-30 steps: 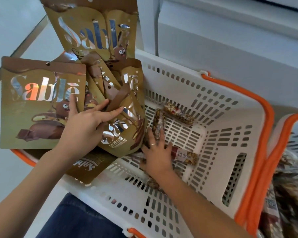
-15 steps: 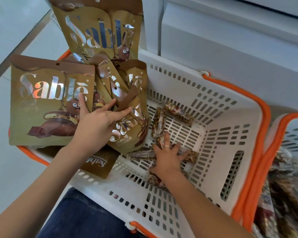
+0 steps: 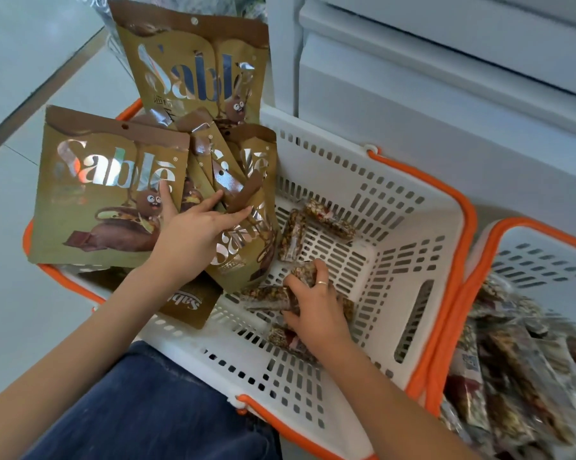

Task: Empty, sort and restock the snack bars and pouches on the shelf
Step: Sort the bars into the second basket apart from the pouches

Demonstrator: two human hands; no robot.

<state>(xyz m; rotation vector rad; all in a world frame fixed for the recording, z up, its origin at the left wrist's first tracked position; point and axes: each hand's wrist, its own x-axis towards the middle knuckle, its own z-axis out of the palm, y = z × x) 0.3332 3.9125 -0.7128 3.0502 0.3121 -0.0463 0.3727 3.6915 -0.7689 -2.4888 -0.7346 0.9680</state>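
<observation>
One cam only, worn on the head, wide-angle, looking fwd and steeply down from close above. The white basket fills mid-frame, a second basket is cut off at the right edge, the person's lap at the bottom, floor at left. No 2nd view, so no overlap.

Gold Sablé pouches fanned upright; snack bars on basket floor.
</observation>
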